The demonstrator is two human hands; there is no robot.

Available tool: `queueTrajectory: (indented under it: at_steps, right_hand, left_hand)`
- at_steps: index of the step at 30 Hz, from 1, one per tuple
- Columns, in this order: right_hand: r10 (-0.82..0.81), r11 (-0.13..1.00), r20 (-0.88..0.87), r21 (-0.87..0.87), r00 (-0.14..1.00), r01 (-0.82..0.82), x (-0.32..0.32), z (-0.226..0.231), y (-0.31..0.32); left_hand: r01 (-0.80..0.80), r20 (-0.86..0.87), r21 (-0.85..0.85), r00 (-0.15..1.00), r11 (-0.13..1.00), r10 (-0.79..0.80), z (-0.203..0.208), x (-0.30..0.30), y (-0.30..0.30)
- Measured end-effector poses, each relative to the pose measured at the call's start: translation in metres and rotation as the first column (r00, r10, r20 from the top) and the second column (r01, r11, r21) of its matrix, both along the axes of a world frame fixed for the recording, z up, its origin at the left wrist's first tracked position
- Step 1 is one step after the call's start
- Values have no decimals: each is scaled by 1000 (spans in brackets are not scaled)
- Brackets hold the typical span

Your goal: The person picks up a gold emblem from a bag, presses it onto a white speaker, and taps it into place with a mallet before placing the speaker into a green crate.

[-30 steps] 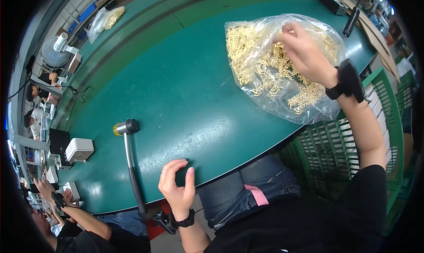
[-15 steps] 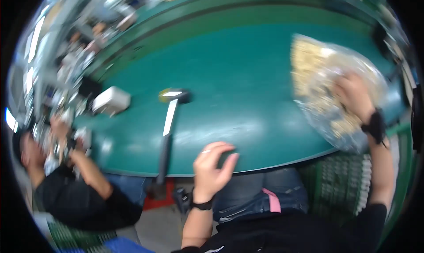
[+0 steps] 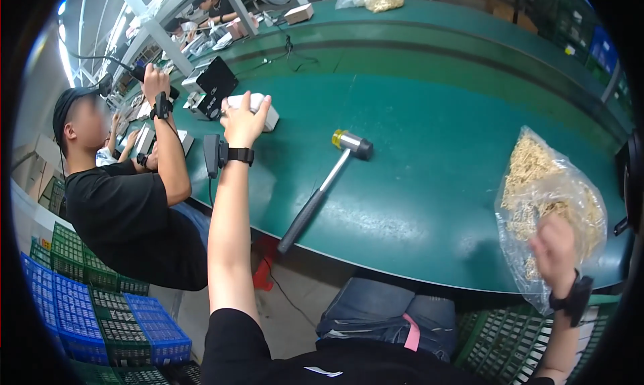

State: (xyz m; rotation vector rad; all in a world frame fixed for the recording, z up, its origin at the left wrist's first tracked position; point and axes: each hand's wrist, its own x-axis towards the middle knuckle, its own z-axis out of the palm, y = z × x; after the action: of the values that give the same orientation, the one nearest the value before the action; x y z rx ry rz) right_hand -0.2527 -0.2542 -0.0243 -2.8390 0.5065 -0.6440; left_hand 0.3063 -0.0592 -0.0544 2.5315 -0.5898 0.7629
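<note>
My left hand (image 3: 243,124) reaches out to the far left, fingers spread over a white box (image 3: 270,119). The hand covers part of the box, and whether it touches is hard to tell. On the right, my right hand (image 3: 555,247) is closed over the near part of a clear plastic bag (image 3: 520,254). Its fingers are curled and slightly blurred, and what they hold, if anything, is hidden. Many small pale yellow pieces (image 3: 530,167) fill the bag. Between my hands lies a mallet (image 3: 352,145) with a yellow face, a black face and a black grip.
The green table (image 3: 416,204) curves across in front of me. A black and silver device (image 3: 213,86) stands behind the white box. At the left sits a co-worker (image 3: 127,197) in black. Blue and green crates (image 3: 100,304) stand at lower left. Another bag (image 3: 382,1) lies far back.
My left hand has moved from the table's near edge out to the white box. My right hand has drawn back toward the bag's near side. The view has turned left.
</note>
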Motion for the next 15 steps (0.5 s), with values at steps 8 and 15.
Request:
queueTrajectory:
  at_steps: [8,15]
  right_hand:
    - [279,953,100,91,955,-288,21,2,45]
    - [218,883,124,398,968,-250,19,-9,50]
  left_hand:
    - [116,-91,-187,987,975,-135,-6,44,25]
    - [828,-91,-442,341,345,-936,50,-138,37]
